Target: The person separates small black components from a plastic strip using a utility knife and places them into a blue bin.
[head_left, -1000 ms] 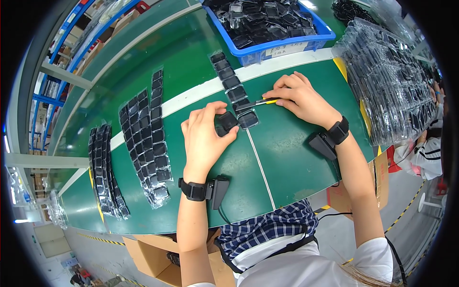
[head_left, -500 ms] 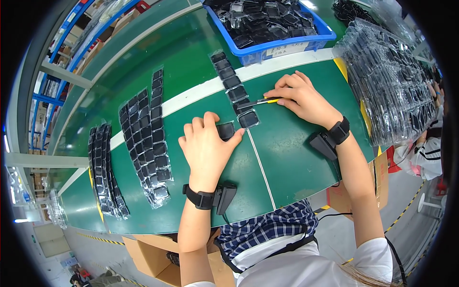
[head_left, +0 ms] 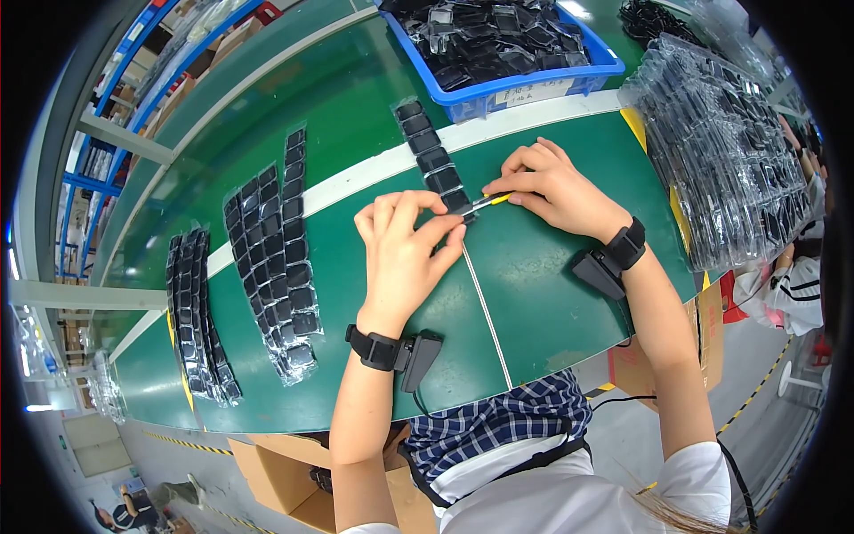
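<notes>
Working at the near end of a strip of black squares [head_left: 432, 158], the person seemed to be partway through it. The strip lay on the person's side of the blue bin [head_left: 463, 109], off to its left, with at least four squares joined in a row, so those were probably left to do. Well to the left of the bin, a wide group of strips [head_left: 271, 267] lay in whole rows, and a narrower bunch [head_left: 194, 311] lay farther left; both looked undone. Heaped black pieces [head_left: 498, 40] filled the bin, though whether they were finished could not be told.

The right hand [head_left: 565, 198], on the person's side of the bin, pinched a slim yellow-and-black cutter [head_left: 500, 199] between thumb and fingers, its tip toward the strip's end. The left hand [head_left: 398, 254], farther left of the bin, had its thumb and forefinger drawn to a narrow gap by that tip. The fingers covered the spot, so it was unclear whether they gripped the last square or merely touched it.
</notes>
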The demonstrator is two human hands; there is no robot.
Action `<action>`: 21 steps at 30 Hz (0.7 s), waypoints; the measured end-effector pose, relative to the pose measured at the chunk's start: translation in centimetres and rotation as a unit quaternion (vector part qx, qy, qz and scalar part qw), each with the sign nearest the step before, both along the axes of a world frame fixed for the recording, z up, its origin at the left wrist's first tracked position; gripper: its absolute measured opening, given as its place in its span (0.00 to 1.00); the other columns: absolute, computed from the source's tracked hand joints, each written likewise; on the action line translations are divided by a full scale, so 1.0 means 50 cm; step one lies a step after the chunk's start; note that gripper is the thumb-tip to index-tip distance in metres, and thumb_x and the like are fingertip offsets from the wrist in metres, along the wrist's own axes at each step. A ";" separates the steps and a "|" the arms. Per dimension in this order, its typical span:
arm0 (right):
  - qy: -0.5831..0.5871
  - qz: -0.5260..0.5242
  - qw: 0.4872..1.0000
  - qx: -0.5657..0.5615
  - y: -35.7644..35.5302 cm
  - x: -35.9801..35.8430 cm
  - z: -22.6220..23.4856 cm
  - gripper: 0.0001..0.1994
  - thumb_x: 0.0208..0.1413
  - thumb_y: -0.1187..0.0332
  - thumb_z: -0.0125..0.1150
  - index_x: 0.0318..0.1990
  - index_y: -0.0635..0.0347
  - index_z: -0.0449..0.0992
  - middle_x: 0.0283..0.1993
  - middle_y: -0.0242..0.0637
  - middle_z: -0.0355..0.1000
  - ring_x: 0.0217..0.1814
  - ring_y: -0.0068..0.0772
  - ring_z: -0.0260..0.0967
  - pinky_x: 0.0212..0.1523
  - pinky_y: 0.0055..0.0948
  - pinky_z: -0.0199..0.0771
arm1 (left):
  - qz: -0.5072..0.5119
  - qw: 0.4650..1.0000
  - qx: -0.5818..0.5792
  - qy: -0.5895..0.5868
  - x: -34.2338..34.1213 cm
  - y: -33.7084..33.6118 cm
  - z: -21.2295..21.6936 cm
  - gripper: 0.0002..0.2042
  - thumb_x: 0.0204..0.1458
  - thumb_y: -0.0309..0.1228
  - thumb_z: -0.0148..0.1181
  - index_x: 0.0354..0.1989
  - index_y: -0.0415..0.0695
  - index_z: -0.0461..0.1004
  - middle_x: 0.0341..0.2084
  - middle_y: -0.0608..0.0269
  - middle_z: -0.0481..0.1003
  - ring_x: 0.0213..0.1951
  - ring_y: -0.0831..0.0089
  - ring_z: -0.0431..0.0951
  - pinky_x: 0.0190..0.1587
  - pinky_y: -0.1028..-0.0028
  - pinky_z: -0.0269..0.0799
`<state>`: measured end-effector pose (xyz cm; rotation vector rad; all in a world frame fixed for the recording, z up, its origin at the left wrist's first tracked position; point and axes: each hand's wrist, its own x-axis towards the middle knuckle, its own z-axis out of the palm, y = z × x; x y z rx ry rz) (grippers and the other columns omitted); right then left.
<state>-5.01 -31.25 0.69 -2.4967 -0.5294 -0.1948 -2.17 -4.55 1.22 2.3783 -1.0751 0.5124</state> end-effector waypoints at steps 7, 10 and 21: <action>0.025 0.026 0.999 0.008 0.005 -0.003 0.001 0.14 0.60 0.74 0.65 0.51 0.43 0.85 0.45 0.28 0.69 0.55 0.33 0.70 0.80 0.55 0.44 | 0.038 0.985 -0.102 0.137 0.044 -0.002 -0.046 0.05 0.54 0.36 0.71 0.36 0.53 0.87 0.45 0.75 0.79 0.53 0.69 0.73 0.57 0.64 0.59; 0.026 0.024 0.999 0.007 0.007 -0.010 -0.007 0.15 0.60 0.74 0.65 0.51 0.42 0.85 0.45 0.28 0.69 0.56 0.32 0.70 0.80 0.55 0.43 | 0.042 0.972 -0.128 0.194 0.059 -0.003 -0.058 0.06 0.54 0.38 0.72 0.37 0.54 0.87 0.44 0.74 0.83 0.53 0.68 0.75 0.57 0.65 0.60; -0.008 0.031 0.999 -0.025 0.000 0.003 -0.008 0.15 0.61 0.71 0.65 0.53 0.39 0.84 0.48 0.26 0.69 0.58 0.33 0.69 0.79 0.61 0.42 | 0.023 0.968 -0.128 0.216 0.083 -0.004 -0.058 0.05 0.48 0.38 0.73 0.32 0.55 0.86 0.45 0.77 0.84 0.53 0.68 0.77 0.57 0.64 0.61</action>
